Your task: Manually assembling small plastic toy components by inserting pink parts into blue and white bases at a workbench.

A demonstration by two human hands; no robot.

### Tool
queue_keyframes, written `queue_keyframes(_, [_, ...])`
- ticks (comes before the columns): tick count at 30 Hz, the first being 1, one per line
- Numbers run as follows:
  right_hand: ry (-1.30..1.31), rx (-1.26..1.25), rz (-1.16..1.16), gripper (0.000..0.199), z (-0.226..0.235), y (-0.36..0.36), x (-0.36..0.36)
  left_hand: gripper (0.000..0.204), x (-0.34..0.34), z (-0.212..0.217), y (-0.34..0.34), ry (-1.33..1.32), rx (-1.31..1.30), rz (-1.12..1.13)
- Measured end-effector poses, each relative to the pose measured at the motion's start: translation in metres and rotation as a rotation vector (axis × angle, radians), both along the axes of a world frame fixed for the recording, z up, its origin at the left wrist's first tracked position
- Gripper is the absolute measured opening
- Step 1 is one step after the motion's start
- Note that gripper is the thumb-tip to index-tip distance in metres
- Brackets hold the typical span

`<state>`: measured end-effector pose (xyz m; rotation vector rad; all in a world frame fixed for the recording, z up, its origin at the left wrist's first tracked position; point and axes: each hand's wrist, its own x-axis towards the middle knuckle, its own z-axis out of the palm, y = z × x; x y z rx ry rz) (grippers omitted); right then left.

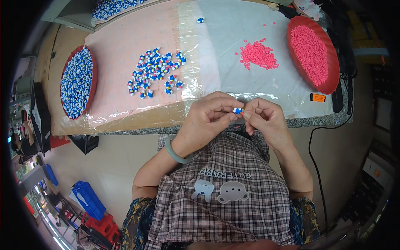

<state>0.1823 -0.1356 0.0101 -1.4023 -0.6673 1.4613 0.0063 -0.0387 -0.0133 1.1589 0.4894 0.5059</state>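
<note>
Pinching one small blue-and-white plastic piece [237, 111] between them, the left hand [207, 121] and right hand [264, 117] meet just above the near table edge, fingertips of both closed on the piece. A small orange rectangular label [318, 98] lies flat at the table's right near corner, beside a black cable. Clear plastic film [233, 37] covers the worktop over pink sheeting [118, 46] and brown cardboard. Two red round trays stand on it: the left red tray [94, 71] full of blue-and-white pieces, the right red tray [333, 62] full of pink pellets. Two loose heaps lie between them, one loose heap of blue-and-white pieces [155, 71] and one loose heap of pink pellets [258, 55]. The floor is pale; blue crates [88, 199] sit lower left.
</note>
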Motion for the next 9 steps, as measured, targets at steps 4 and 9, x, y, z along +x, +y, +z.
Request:
queue_keyframes(4, [-0.007,-0.004,-0.012,0.008,-0.0037,-0.0006,0.0005,0.028,0.0012,0.0044,-0.0007,0.076,0.086,-0.009])
queue_keyframes(9, [-0.057,-0.004,-0.014,0.008,-0.0055,-0.0022,-0.0003,0.026,0.0003,0.0064,-0.0005,0.153,0.220,-0.027])
